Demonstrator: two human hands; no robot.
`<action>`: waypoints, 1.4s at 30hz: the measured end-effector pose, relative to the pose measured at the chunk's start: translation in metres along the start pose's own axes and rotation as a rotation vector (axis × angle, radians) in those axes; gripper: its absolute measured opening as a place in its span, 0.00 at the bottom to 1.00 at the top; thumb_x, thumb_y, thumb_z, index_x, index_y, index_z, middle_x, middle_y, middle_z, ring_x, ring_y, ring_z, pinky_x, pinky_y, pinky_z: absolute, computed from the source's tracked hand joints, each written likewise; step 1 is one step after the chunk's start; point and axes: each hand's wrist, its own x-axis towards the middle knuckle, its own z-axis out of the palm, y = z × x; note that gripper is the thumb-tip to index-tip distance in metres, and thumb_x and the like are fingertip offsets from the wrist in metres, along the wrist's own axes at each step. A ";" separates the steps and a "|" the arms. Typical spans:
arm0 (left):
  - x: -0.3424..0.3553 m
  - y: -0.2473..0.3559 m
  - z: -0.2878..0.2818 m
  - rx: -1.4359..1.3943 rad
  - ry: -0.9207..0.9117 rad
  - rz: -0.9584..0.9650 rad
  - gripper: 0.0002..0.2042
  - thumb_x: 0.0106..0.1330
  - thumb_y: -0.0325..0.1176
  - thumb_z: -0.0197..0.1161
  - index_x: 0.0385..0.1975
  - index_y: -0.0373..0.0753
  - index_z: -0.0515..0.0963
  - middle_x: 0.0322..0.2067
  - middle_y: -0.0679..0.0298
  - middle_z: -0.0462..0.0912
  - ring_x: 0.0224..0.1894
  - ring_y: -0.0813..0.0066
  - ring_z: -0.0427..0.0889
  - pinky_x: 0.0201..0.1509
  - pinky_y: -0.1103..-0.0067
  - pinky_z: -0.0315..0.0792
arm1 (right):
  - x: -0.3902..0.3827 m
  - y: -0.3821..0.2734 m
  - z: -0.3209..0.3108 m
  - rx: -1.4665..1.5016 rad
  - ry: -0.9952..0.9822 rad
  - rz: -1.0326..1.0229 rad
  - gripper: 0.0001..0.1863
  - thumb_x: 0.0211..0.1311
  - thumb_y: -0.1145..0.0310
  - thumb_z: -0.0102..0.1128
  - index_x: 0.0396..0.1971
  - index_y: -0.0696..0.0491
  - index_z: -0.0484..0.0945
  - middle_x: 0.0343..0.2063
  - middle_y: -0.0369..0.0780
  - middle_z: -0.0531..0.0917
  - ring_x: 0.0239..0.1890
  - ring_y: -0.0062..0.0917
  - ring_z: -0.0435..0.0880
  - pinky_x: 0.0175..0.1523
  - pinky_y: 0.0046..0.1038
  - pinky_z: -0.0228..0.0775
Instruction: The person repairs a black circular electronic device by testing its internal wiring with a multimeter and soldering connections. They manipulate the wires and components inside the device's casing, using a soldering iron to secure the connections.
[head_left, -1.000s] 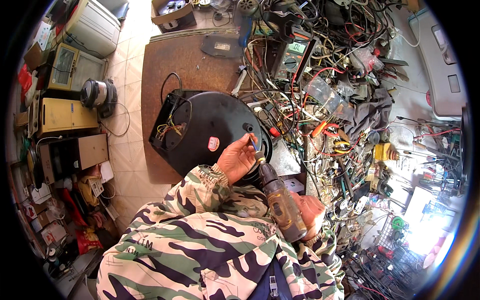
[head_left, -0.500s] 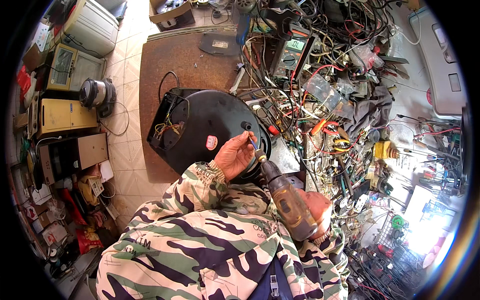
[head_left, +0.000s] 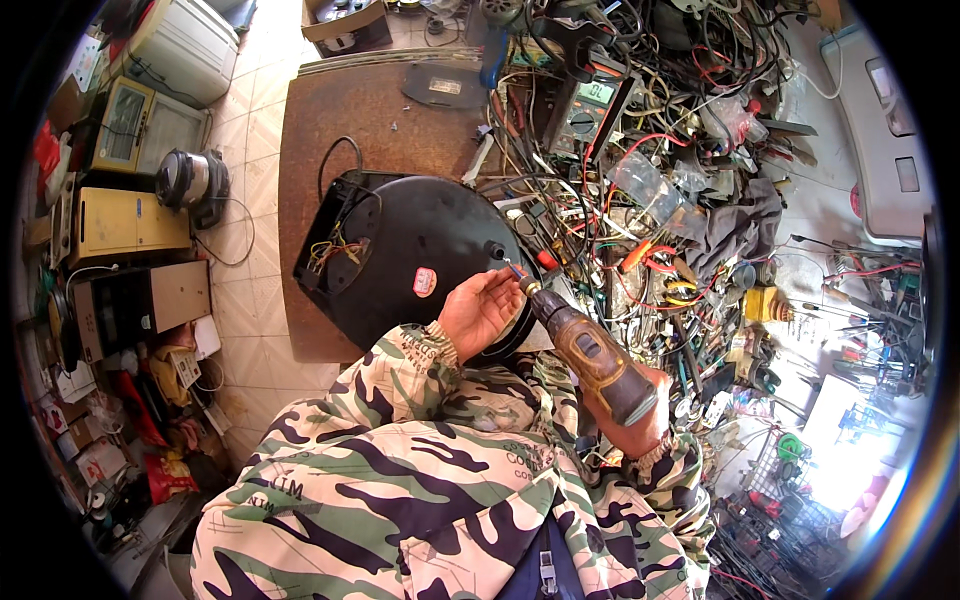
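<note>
A black, round-topped appliance housing (head_left: 440,235) lies on the brown board, with a red-and-white sticker and a small black post near its right edge. My right hand (head_left: 640,415) is wrapped round a worn brown-and-black power drill (head_left: 595,355), which points up and left. Beside the post, my left hand (head_left: 480,312) is over the housing's right side, palm partly showing. Its fingertips come together at the tip of the drill's bit. Whatever they pinch there is too small to make out.
Coloured wires (head_left: 340,250) poke out of the housing's left end. A multimeter (head_left: 585,105), orange-handled pliers (head_left: 637,255) and tangled cables crowd the right side. A dark flat panel (head_left: 445,87) lies on the board (head_left: 400,125). A pressure cooker (head_left: 190,183) stands on the tiled floor.
The drill and my right hand have shifted a little to the right. My left hand has turned to show more palm, its fingertips still by the bit. The housing has hardly moved.
</note>
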 end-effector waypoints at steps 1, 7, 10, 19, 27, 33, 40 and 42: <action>-0.001 0.001 -0.001 0.032 0.008 -0.016 0.15 0.80 0.33 0.49 0.54 0.28 0.76 0.47 0.57 0.83 0.46 0.70 0.83 0.54 0.73 0.81 | 0.003 0.000 -0.001 -0.003 -0.001 -0.007 0.17 0.50 0.73 0.72 0.43 0.50 0.85 0.31 0.43 0.84 0.29 0.42 0.86 0.34 0.36 0.79; -0.005 0.006 -0.007 0.205 0.023 -0.004 0.17 0.79 0.34 0.51 0.56 0.27 0.76 0.47 0.57 0.84 0.47 0.68 0.84 0.54 0.74 0.82 | 0.024 0.005 -0.006 0.073 -0.043 0.120 0.24 0.49 0.69 0.75 0.50 0.52 0.85 0.33 0.46 0.88 0.34 0.44 0.89 0.38 0.34 0.81; -0.005 0.006 -0.006 0.258 0.050 0.015 0.17 0.79 0.34 0.51 0.56 0.27 0.76 0.47 0.57 0.84 0.47 0.69 0.84 0.53 0.74 0.82 | 0.031 0.005 -0.005 0.078 -0.058 0.138 0.24 0.49 0.69 0.75 0.49 0.52 0.85 0.32 0.46 0.88 0.33 0.45 0.88 0.38 0.34 0.81; -0.007 0.007 0.003 0.262 0.089 0.015 0.15 0.80 0.34 0.50 0.54 0.28 0.75 0.48 0.56 0.83 0.48 0.68 0.84 0.52 0.73 0.81 | 0.044 0.004 -0.004 0.001 -0.054 0.144 0.25 0.46 0.69 0.77 0.49 0.52 0.85 0.32 0.47 0.88 0.35 0.46 0.88 0.41 0.36 0.81; -0.003 0.008 -0.002 0.218 0.073 0.006 0.16 0.80 0.35 0.51 0.53 0.28 0.77 0.45 0.57 0.85 0.46 0.67 0.85 0.52 0.72 0.82 | 0.056 0.001 -0.001 -0.013 -0.071 0.128 0.22 0.45 0.69 0.76 0.45 0.51 0.86 0.30 0.46 0.88 0.33 0.46 0.87 0.40 0.38 0.81; -0.001 0.008 0.000 0.214 0.090 -0.002 0.15 0.80 0.35 0.50 0.52 0.28 0.77 0.45 0.57 0.85 0.45 0.68 0.85 0.52 0.71 0.82 | 0.065 -0.005 0.000 -0.098 -0.049 0.058 0.15 0.48 0.68 0.74 0.38 0.51 0.85 0.26 0.47 0.85 0.31 0.48 0.85 0.38 0.40 0.79; 0.000 0.008 0.000 0.221 0.081 -0.012 0.15 0.80 0.34 0.50 0.53 0.29 0.76 0.47 0.57 0.84 0.47 0.68 0.84 0.55 0.71 0.81 | 0.079 -0.013 -0.005 -0.228 -0.134 0.071 0.12 0.47 0.66 0.73 0.31 0.52 0.82 0.25 0.48 0.84 0.32 0.51 0.84 0.38 0.47 0.76; 0.000 0.008 0.000 0.229 0.067 -0.014 0.14 0.80 0.34 0.50 0.54 0.29 0.75 0.48 0.57 0.83 0.48 0.68 0.84 0.56 0.71 0.80 | 0.088 -0.013 -0.009 -0.271 -0.197 0.075 0.12 0.47 0.66 0.73 0.30 0.52 0.81 0.26 0.49 0.84 0.32 0.52 0.84 0.39 0.48 0.76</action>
